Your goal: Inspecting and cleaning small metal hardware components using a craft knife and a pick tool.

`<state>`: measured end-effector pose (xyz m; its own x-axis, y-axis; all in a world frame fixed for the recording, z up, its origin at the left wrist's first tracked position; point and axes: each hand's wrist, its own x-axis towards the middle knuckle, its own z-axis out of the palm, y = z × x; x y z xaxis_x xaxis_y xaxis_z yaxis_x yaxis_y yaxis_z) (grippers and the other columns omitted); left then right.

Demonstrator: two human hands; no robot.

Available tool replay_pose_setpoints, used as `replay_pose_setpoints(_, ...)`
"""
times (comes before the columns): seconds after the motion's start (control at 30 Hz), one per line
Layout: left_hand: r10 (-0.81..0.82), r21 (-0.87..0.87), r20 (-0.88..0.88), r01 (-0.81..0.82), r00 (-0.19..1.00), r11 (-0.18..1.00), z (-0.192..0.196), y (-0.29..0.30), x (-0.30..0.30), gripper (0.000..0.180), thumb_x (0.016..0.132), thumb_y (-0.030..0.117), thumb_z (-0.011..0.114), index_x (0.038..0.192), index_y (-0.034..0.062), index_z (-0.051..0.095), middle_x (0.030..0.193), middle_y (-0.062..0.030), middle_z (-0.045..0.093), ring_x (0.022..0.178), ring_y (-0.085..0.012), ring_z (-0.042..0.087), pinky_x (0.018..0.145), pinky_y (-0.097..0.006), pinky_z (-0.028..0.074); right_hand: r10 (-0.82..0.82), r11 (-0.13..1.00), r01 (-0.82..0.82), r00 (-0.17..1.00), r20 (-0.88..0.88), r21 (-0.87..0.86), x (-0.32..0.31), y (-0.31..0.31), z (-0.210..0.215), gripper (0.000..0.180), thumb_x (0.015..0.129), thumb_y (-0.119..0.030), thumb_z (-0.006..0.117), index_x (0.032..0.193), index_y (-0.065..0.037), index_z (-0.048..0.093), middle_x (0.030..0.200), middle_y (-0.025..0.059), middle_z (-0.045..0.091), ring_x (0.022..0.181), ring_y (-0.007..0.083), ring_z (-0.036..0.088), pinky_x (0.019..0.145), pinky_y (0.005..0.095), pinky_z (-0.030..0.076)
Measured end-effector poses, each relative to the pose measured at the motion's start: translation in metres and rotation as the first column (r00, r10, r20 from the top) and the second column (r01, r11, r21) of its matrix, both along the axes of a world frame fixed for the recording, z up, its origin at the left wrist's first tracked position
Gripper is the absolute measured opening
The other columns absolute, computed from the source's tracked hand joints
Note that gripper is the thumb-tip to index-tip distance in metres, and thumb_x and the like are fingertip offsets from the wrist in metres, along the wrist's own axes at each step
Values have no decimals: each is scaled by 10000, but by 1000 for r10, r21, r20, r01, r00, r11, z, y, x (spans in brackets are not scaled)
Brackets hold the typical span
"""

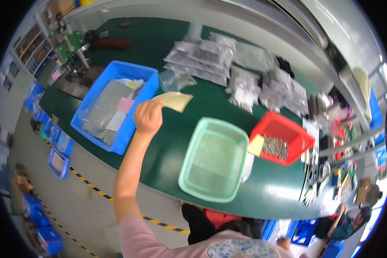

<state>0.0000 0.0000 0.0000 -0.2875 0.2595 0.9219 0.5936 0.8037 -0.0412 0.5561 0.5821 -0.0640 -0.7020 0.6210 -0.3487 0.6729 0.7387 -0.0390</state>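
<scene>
- Looking down, I see the green table [176, 142] running from the far left corner to the near right edge, with everything resting on it.
- Toward its left edge sits the blue bin [138, 74], holding flat grey packs and a pink slip.
- Near the front edge lies the empty pale green mesh basket [192, 172], the red bin of metal pins [271, 124] just right of it.
- My left hand [148, 117], fingers closed, pinches a small beige bag [174, 100] by one end; its long axis points right, away from the blue bin just beside the hand.
- My right hand is out of view.
</scene>
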Motion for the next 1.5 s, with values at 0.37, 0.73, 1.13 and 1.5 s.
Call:
replay_pose_setpoints(0.37,-432,-94,162,450,887,888,-18,214,203,101,679,30,683,741,75,617,867,-34,622,757,-183,573,547,-296,444,51,981,-125,905,-421,-150,-132,20,-3,115,791,-119,548,845,-52,623,834,141,620,735,306,608,652,372,482)
replay_pose_setpoints(0.73,-116,-39,552,164,826,986,-121,304,214,101,639,13,593,709,69,544,764,-101,552,687,-318,546,580,-439,416,-13,980,-85,874,-485,-180,-72,-2,-31,120,725,-100,541,813,-79,620,810,117,577,755,298,591,668,410,487)
replay_pose_setpoints(1.13,-87,-138,695,251,714,958,-130,313,241,319,740,254,513,958,22,537,1024,-149,502,972,-343,484,825,-452,358,-132,973,225,726,-675,52,-109,200,7,135,704,-141,547,807,-97,622,830,114,588,822,299,582,691,403,478)
replay_pose_setpoints(1.5,2,-224,685,208,728,952,-132,295,237,432,913,380,419,1012,-14,565,1049,-211,544,968,-394,522,841,-468,415,-128,839,509,527,-840,192,-261,431,22,502,761,-191,540,1237,-129,394,969,196,578,847,377,601,709,486,485)
